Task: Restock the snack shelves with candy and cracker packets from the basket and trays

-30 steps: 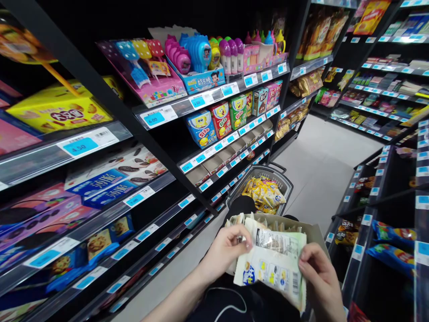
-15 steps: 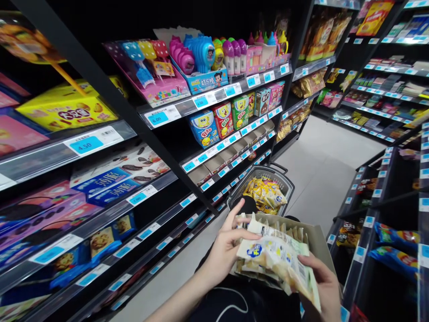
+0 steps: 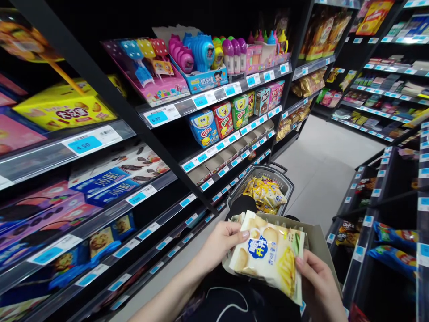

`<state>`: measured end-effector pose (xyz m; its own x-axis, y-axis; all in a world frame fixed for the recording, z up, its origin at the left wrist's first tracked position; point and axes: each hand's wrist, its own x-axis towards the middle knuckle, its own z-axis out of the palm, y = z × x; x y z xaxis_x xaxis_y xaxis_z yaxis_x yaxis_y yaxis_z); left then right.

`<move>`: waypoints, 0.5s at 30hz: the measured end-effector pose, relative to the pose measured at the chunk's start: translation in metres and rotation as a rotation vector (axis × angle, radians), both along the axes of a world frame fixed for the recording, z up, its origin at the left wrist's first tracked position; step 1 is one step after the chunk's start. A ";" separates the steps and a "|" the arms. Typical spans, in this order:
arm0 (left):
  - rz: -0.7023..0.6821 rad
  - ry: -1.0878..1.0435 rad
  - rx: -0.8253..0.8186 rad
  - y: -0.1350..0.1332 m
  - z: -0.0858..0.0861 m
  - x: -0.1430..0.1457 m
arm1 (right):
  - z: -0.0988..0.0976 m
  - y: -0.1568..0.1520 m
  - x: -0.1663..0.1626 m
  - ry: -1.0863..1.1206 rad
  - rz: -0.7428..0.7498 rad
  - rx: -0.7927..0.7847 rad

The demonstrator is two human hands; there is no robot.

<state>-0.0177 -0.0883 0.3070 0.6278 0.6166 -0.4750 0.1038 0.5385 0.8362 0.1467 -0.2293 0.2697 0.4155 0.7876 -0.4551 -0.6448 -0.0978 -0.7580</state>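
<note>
A cream-coloured snack packet (image 3: 268,257) with a blue logo and pictured biscuits and yellow fries lies face up between my hands, above an open cardboard box (image 3: 318,237) on my lap. My left hand (image 3: 223,243) pinches its left edge, thumb on top. At the right edge, my right hand (image 3: 315,273) grips it with the thumb over the front. The packet covers most of the box's contents. Beyond the box, a grey shopping basket (image 3: 288,185) on the floor holds a heap of yellow and white snack packets (image 3: 264,192).
Snack shelves (image 3: 161,116) with blue price tags line the left side, holding boxed biscuits (image 3: 114,179) and small cartons (image 3: 223,120). Low shelves (image 3: 368,223) with bagged snacks stand close on the right. Grey tiled floor (image 3: 315,156) runs between them.
The packet has turned from tilted and partly folded to flat, with its front now facing me. My left fingers, spread before, have closed on its left edge.
</note>
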 end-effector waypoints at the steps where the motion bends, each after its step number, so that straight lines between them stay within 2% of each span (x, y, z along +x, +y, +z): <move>1: -0.004 0.005 0.020 0.001 0.000 0.000 | 0.001 0.001 0.000 -0.007 -0.004 0.003; 3: -0.027 0.041 0.180 0.004 0.001 -0.001 | 0.002 0.002 0.002 -0.118 -0.016 -0.031; 6: -0.079 0.128 0.740 0.010 0.005 -0.007 | 0.003 -0.001 0.011 -0.486 -0.055 -0.091; 8: -0.109 0.167 1.099 0.015 0.006 -0.013 | 0.004 -0.004 0.020 -0.719 -0.032 -0.033; 9: -0.133 0.169 1.202 0.017 0.007 -0.016 | 0.005 -0.006 0.024 -0.801 0.003 0.021; 10: -0.159 0.160 1.249 0.019 0.008 -0.019 | 0.005 -0.007 0.028 -0.860 0.052 0.069; 12: -0.218 0.110 1.214 0.022 0.009 -0.024 | 0.005 -0.009 0.032 -0.917 0.109 0.144; 15: -0.270 -0.018 1.030 0.021 0.008 -0.026 | 0.003 -0.009 0.026 -0.864 0.022 0.118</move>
